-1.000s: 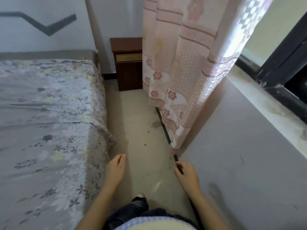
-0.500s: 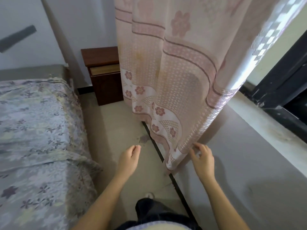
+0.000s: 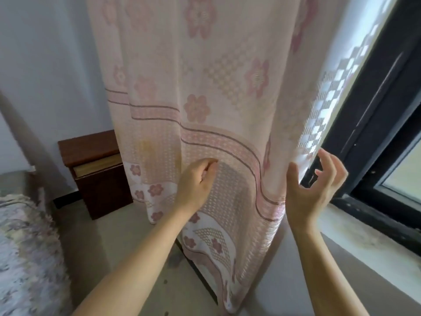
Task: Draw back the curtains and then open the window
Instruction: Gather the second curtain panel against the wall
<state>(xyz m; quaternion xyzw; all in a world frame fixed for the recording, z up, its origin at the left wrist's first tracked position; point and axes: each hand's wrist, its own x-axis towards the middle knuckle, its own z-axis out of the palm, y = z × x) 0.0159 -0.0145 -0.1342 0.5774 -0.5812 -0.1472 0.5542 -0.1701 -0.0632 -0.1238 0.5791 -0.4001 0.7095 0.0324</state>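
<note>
**At the curtain's edge: neither hand has cloth yet**

Nearest you, both forearms reach up toward the curtain (image 3: pixel 205 92), which hangs in front of you from the top of view down to the floor (image 3: pixel 127 242), with its free edge on the right. Your left hand (image 3: pixel 196 181) sits against the patterned face, fingers loosely curled, its grip closed on nothing that shows. Your right hand (image 3: pixel 314 190) is spread wide just beside the free edge, thumb near the cloth, holding nothing.

Judged from here, the risk is a shallow pinch: catch only the thin hem and it may slip out as you sweep left, or bunch without sliding along its rail. A downward tug would strain the hangers, which are out of view. The lower folds trail at floor level and could snag underfoot.

Beyond the cloth, the window (image 3: pixel 387 124) shows a dark frame above a stained sill (image 3: pixel 355 236). A bed (image 3: pixel 25 247) lies to your left, a brown bedside cabinet (image 3: pixel 95 169) stands against the pale far wall (image 3: pixel 45 65).
</note>
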